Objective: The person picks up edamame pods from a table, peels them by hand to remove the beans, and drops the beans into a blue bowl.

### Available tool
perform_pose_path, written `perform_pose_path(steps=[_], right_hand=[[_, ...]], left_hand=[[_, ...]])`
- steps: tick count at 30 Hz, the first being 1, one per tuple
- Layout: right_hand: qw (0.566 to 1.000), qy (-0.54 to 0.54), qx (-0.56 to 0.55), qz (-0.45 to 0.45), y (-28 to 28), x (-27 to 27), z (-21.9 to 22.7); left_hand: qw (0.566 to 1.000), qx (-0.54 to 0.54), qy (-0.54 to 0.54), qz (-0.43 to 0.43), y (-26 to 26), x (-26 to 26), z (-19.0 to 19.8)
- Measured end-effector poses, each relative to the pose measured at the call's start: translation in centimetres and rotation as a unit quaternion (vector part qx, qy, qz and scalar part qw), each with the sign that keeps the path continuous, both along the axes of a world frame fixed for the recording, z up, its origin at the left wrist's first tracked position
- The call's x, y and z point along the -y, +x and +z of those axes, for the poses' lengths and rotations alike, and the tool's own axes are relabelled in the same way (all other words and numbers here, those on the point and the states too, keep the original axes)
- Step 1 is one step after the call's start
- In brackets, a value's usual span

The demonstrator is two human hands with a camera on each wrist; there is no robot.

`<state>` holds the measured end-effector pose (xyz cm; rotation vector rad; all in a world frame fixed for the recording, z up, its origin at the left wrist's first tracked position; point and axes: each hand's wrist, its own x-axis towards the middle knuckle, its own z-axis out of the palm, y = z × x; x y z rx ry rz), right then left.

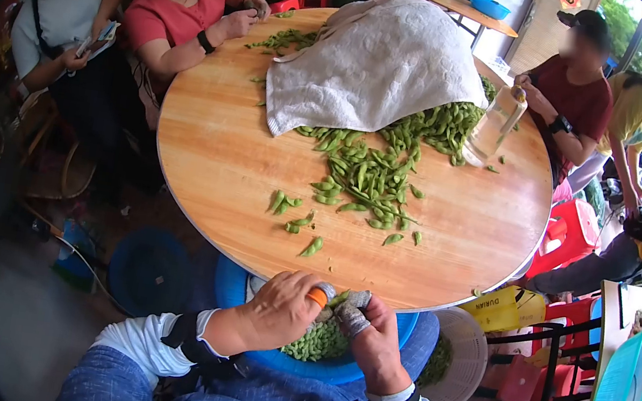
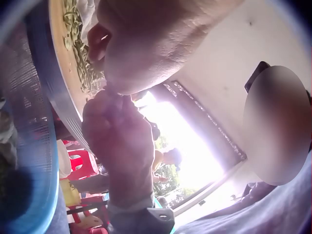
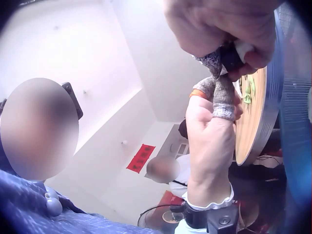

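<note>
Green pod (image 1: pixel 339 297) is pinched between the fingertips of the left hand (image 1: pixel 277 310) and those of the right hand (image 1: pixel 380 347); the fingers of both are bent together upon it. It is located just outside the near edge of the round table (image 1: pixel 251 223), above a blue basin (image 1: pixel 232 281) with shelled beans (image 1: pixel 316 344). Loose pods (image 1: pixel 366 176) lie on the surface, between this edge and the white cloth (image 1: pixel 391 62), which covers part of the heap nearer to the far edge.
</note>
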<state>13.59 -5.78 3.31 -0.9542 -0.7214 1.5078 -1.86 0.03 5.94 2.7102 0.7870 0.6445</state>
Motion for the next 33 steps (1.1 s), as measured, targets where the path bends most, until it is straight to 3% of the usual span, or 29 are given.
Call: perform_pose_path(steps=[1, 5, 7, 11, 15, 18, 21, 24, 27, 28, 30, 31, 33], right_hand=[[1.0, 0.013, -0.002, 0.003, 0.1, 0.1, 0.0], [0.998, 0.056, -0.009, -0.001, 0.0, 0.6, -0.6], [0.997, 0.069, -0.012, -0.006, -0.1, 0.7, -1.2], [0.995, 0.103, 0.004, -0.011, -0.1, 1.1, -1.6], [0.993, 0.118, 0.02, 0.008, 0.1, 1.1, -1.4], [0.998, 0.054, 0.023, -0.005, 0.1, 1.4, -1.6], [0.999, 0.032, 0.008, 0.016, 0.0, 1.5, -1.3], [0.999, 0.047, 0.016, 0.014, 0.2, 2.0, -1.1], [0.993, 0.056, 0.102, 0.034, 2.2, 3.2, -1.5], [0.993, 0.028, 0.11, -0.015, 2.8, 3.8, -0.8], [0.978, 0.028, 0.168, -0.125, 5.6, 5.3, -1.1], [0.958, -0.024, 0.241, -0.155, 8.1, 6.6, -1.7], [0.921, -0.069, 0.278, -0.266, 12.1, 9.1, -3.6]], left_hand=[[0.998, -0.038, 0.056, -0.01, 0.0, 0.1, -0.2], [0.995, 0.084, 0.031, -0.044, -0.4, -0.2, -2.2], [0.98, 0.163, -0.106, -0.032, 0.2, 0.2, -1.7], [0.896, 0.242, -0.373, 0.002, 0.4, 0.6, -2.1], [0.819, 0.163, -0.55, 0.014, -0.3, -0.1, -1.2], [0.896, 0.179, -0.4, -0.064, -0.3, 0.5, -2.0], [0.886, 0.147, -0.437, -0.047, -0.4, 0.7, -2.3], [0.875, 0.217, -0.42, -0.11, 0.0, 0.4, -3.5], [0.899, -0.035, -0.429, -0.081, -0.9, -0.1, -0.5], [0.941, -0.035, -0.327, -0.075, -1.2, -0.4, 0.0], [0.931, 0.084, -0.354, 0.001, -1.7, -1.7, 0.3], [0.919, 0.144, -0.365, 0.037, -1.8, -2.6, 0.5], [0.929, 0.23, -0.283, 0.069, -1.7, -5.3, 1.1]])
